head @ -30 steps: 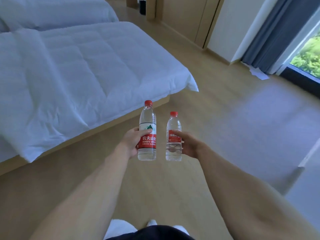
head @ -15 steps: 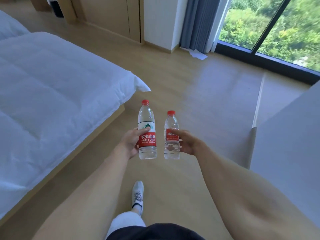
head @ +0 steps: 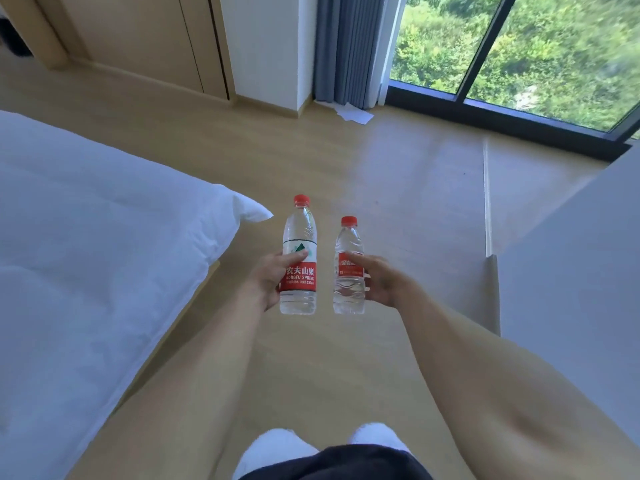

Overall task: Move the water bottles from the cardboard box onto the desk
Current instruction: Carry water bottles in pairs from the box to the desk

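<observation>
Since half a second ago the view has swung further toward the window (head: 540, 57): more glass and greenery fill the 1 o'clock corner, the bed (head: 86, 254) has slid toward 9 o'clock, and the shoe seen on the floor is gone from sight. Both bottles stay upright in front of the person, just beside each other but apart.

At centre, the left hand (head: 273, 278) grips the tall bottle (head: 299, 258), thumb lying across its red label. Just toward 3 o'clock, the right hand (head: 381, 280) holds the short bottle (head: 348, 268), fingers curled round its far side and one finger over the label. Both have red caps and hang above the wooden floor (head: 398, 188).

A pale grey surface (head: 571, 271), perhaps the desk, fills 3 to 4 o'clock. A curtain (head: 349, 46) hangs at 12 o'clock, with white paper (head: 353, 114) on the floor below it. Wooden cabinets (head: 138, 39) stand at 11 o'clock.
</observation>
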Demonstrator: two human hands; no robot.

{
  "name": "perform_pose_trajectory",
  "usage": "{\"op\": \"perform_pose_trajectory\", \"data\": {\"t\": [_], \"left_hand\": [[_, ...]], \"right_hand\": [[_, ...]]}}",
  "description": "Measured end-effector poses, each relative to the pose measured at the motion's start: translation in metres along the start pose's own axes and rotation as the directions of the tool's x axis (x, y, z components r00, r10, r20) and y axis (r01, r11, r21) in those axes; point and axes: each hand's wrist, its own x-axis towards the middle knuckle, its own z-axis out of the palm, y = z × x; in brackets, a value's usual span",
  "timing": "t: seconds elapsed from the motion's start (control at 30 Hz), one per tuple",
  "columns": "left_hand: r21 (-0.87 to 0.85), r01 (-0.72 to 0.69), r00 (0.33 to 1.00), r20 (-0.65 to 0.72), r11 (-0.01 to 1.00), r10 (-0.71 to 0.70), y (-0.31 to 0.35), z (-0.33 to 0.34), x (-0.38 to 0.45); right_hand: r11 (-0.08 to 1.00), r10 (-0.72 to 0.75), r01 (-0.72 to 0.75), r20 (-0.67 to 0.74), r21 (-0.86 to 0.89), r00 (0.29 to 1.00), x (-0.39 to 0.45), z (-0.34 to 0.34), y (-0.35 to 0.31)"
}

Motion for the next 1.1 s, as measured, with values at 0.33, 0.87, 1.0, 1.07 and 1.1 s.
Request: {"op": "perform_pose_trajectory", "data": {"t": [0.33,0.87,1.0,1.07,1.1], "left_hand": [[0.066,-0.015,1.0,-0.02,0.998,0.017,0.072,0.039,0.134],[-0.075,-0.082,0.986,-0.149,0.994,0.07,0.217,0.103,0.356],[-0.099,-0.111,0.982,-0.164,0.989,0.094,0.25,0.095,0.393],[-0.095,-0.126,0.977,-0.182,0.988,0.107,0.267,0.088,0.414],[-0.092,-0.13,0.976,-0.188,0.987,0.111,0.277,0.083,0.426]], "right_hand": [[1.0,-0.006,0.004,-0.077,-0.021,0.997,0.108,-0.042,-0.085],[0.992,0.037,-0.036,0.005,-0.124,0.999,0.32,-0.106,-0.292],[0.992,0.023,-0.018,0.042,-0.129,0.999,0.362,-0.097,-0.332],[0.992,0.017,-0.009,0.061,-0.128,0.998,0.386,-0.09,-0.351],[0.991,0.015,-0.006,0.067,-0.131,0.998,0.4,-0.086,-0.361]]}}
